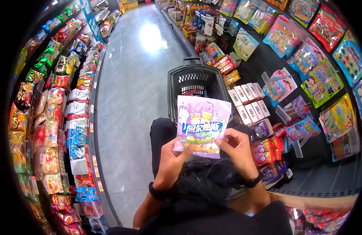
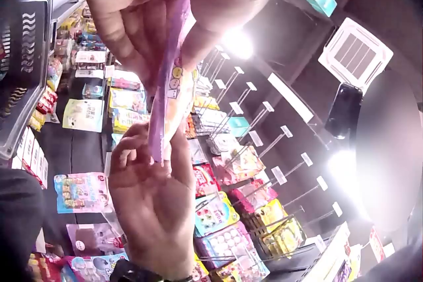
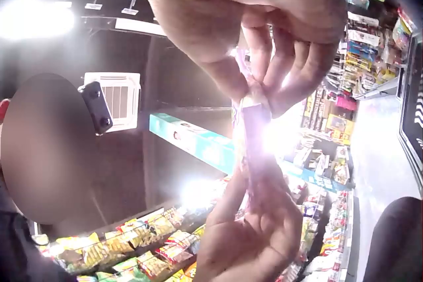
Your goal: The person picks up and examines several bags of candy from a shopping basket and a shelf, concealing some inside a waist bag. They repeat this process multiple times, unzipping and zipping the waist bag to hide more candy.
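A purple candy bag (image 1: 202, 117) with printed characters faces up in front of the person's knees, held by both hands. My left hand (image 1: 170, 160) pinches its lower left corner, thumb on the front. On the lower right edge, my right hand (image 1: 239, 152) pinches with thumb and fingers. The left wrist view shows the bag (image 2: 173, 83) edge-on between the left hand (image 2: 178, 4) and the right hand (image 2: 155, 196). In the right wrist view the bag (image 3: 258, 143) is also edge-on, the right hand (image 3: 244, 24) above and the left hand (image 3: 254, 242) below.
A black shopping basket (image 1: 174, 84) stands on the grey floor (image 1: 126, 98) beyond the knees, with something red inside. Snack shelves line the left side. On the right, candy bags (image 1: 322, 82) hang from hooks above white boxes (image 1: 249, 103) and more packets.
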{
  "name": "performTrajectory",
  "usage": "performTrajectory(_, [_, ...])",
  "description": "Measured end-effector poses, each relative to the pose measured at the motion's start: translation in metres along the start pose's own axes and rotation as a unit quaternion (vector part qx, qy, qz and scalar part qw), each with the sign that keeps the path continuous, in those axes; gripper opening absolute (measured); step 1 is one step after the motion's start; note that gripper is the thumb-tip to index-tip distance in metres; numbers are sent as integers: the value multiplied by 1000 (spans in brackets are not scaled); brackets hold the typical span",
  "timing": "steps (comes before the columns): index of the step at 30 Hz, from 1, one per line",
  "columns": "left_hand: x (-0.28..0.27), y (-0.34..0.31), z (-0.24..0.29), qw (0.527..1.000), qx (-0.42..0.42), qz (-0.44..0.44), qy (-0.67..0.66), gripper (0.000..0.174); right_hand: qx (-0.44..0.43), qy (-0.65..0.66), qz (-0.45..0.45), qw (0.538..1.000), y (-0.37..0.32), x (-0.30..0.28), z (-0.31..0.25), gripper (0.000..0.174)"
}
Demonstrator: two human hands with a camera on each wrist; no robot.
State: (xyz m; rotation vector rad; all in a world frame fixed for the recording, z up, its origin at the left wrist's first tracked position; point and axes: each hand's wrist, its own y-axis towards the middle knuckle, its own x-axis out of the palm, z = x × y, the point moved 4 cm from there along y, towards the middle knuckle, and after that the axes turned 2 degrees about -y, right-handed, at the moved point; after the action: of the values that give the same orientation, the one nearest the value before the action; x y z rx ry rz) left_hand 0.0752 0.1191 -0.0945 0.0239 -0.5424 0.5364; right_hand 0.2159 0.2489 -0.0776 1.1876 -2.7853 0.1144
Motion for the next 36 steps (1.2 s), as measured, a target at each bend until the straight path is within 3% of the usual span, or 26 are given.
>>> performTrajectory(9, [-4,12,-3,997,-42,-33,63,25,-8,22,6,1000,3,1,19,25])
performTrajectory(11, [-7,16,-2,985,14,-44,169,25,-18,34,14,999,-4,-5,21,24])
performTrajectory(13, [-5,20,0,956,90,-69,271,25,-83,-86,43,992,-12,-16,22,21])
performTrajectory(15, [3,26,6,906,195,-94,364,27,-188,-227,38,955,-22,-21,-2,30])
performTrajectory(19, [29,29,7,854,279,-117,424,30,-248,-269,83,927,-44,-31,0,36])
performTrajectory(23, [53,30,-3,835,308,-142,433,27,-260,-258,142,920,-65,-45,6,35])
performTrajectory(33, [104,26,-31,823,268,-257,429,26,-246,-256,245,902,-119,-79,22,32])
performTrajectory(36, [107,28,-49,797,179,-284,503,25,-180,-271,307,894,-136,-91,25,26])
